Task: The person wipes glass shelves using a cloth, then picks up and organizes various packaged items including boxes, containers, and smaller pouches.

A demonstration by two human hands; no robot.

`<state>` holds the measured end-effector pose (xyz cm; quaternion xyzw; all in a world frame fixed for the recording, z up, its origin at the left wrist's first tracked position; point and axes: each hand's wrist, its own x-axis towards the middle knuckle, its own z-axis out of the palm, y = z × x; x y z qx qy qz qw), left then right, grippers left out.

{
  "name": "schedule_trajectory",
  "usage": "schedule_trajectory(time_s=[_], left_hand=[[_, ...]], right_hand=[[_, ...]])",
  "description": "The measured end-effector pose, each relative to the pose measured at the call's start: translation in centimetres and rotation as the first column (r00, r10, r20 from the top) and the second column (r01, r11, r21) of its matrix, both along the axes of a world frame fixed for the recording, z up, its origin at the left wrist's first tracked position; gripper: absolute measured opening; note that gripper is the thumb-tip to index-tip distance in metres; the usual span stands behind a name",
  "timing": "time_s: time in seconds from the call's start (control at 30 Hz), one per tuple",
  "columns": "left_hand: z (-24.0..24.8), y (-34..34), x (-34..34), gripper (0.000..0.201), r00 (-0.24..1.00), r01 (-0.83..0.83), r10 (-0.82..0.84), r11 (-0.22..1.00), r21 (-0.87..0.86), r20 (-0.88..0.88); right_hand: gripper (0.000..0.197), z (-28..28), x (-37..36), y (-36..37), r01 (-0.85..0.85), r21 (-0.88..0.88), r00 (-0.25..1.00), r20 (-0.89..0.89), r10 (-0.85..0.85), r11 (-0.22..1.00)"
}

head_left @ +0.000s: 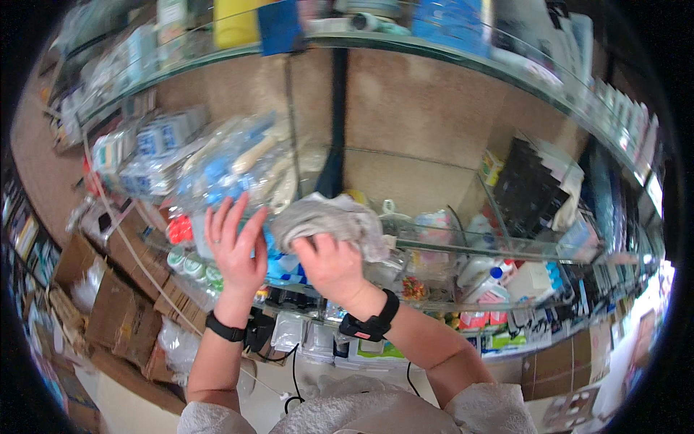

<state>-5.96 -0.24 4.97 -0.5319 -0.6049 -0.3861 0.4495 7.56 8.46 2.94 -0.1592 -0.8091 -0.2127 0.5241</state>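
A crumpled grey cloth [358, 220] is bunched under my right hand [334, 269], whose fingers curl into it at the front of a glass shelf [441, 242]. To its left, my left hand [237, 249] is raised with its fingers spread, holding nothing. Just beyond those fingertips lie clear plastic packs [230, 163] of blue and cream-coloured long items, their exact kind blurred. Whether the left fingertips touch the packs, I cannot tell.
An upper glass shelf [426, 45] bears a yellow container [236, 23] and a blue one [452, 27]. Black stepped boxes [531, 184] stand right. White bottles [484, 282] line the shelf below. Open cardboard boxes [126, 318] sit lower left, with a cord [148, 271] crossing before them.
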Motion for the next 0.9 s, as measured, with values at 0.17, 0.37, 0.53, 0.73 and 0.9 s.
schedule_trajectory(time_s=[0.17,0.37,0.53,0.73,0.9], left_hand=[[-0.6,0.5,0.1,0.035,1.0,-0.015,0.015,0.999,0.03,-0.001],[-0.7,0.7,0.5,0.032,1.0,0.009,-0.009,1.0,0.027,-0.009],[-0.3,-0.3,1.0,0.033,1.0,-0.021,0.022,0.999,-0.024,0.009],[2.5,-0.7,9.2,0.031,0.901,0.393,-0.391,0.919,0.031,0.187],[4.5,2.5,12.0,0.038,0.358,0.863,-0.662,0.504,0.037,0.659]], right_hand=[[0.018,1.5,1.9,0.5,-0.139,0.022,0.986,0.095,0.136,0.99],[0.02,0.7,5.4,1.5,-0.24,0.005,0.944,0.236,0.232,0.971],[0.025,-0.6,9.3,2.2,-0.224,-0.109,0.89,0.381,0.249,0.968],[0.043,0.7,15.8,3.4,-0.693,-0.721,0.544,-0.511,0.666,0.012],[0.057,4.7,19.1,3.2,-0.678,-0.319,0.22,-0.948,0.231,-0.662]])
